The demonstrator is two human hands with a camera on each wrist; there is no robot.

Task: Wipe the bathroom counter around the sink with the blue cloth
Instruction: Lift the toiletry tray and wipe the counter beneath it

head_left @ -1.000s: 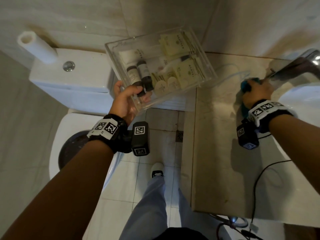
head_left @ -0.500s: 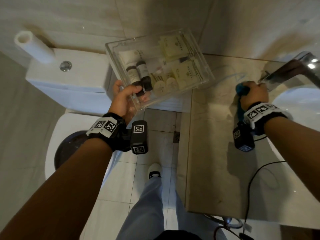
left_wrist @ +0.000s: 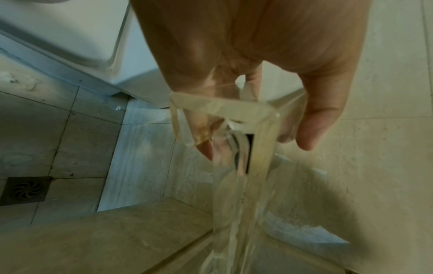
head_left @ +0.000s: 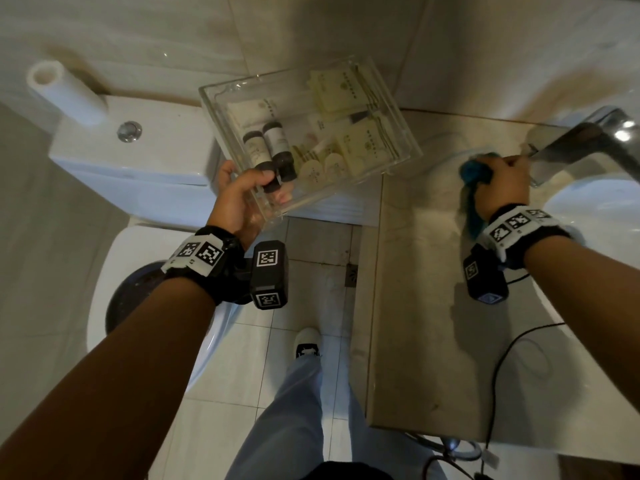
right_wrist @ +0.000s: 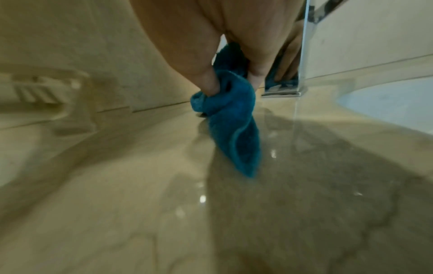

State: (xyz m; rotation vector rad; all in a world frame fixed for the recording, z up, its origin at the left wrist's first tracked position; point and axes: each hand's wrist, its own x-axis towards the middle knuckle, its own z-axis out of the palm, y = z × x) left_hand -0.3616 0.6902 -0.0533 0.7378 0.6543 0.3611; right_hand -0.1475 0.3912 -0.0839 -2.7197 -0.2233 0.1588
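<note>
Under the head camera, the right hand (head_left: 504, 183) has its fingers curled round the bunched blue cloth (head_left: 472, 173), pressing it to the beige counter (head_left: 415, 306) just left of the chrome faucet (head_left: 571, 147), with the white sink (head_left: 595, 216) to the right of the knuckles. Off the counter's edge, the left hand (head_left: 242, 199) grips a corner of a clear tray (head_left: 225, 109), thumb inside its rim, fingers beneath; small bottles (head_left: 268, 147) and sachets lie beyond the thumb.

From the left wrist, the fingers (left_wrist: 314, 118) clamp the tray's clear wall (left_wrist: 234, 111), above floor tiles and a drain (left_wrist: 25, 191).

From the right wrist, the fingers (right_wrist: 206, 76) pinch the cloth (right_wrist: 232, 128), whose tail trails on the counter (right_wrist: 117, 204) below them; the faucet base (right_wrist: 295, 87) stands just beyond.
</note>
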